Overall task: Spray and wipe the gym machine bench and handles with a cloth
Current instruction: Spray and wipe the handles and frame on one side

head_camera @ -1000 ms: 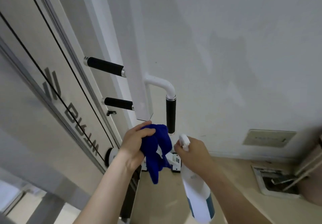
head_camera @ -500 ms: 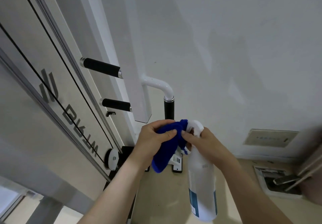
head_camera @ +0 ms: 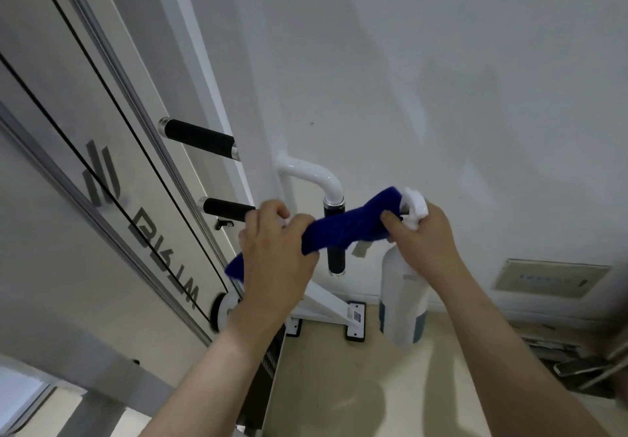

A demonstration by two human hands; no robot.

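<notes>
A blue cloth [head_camera: 343, 227] is stretched between both hands in front of the vertical black handle [head_camera: 335, 259] that hangs from a white bent tube [head_camera: 312, 171]. My left hand [head_camera: 275, 249] grips the cloth's left end. My right hand [head_camera: 424, 236] pinches the cloth's right end and also holds the white spray bottle [head_camera: 404, 300] by its neck, the bottle hanging upright below. Two more black handles, the upper handle [head_camera: 198, 137] and the lower handle [head_camera: 227, 209], stick out from the white machine column to the left.
The white machine frame [head_camera: 204, 62] with black cables [head_camera: 102, 130] fills the left. A white wall [head_camera: 441, 79] stands behind, with a beige plate [head_camera: 550, 278] low on it. Machine feet [head_camera: 355, 326] rest on the beige floor. Metal parts [head_camera: 577, 368] lie at the lower right.
Both hands have risen and spread apart, pulling the bunched cloth into a long band across the vertical handle. The spray bottle now hangs upright from my right hand.
</notes>
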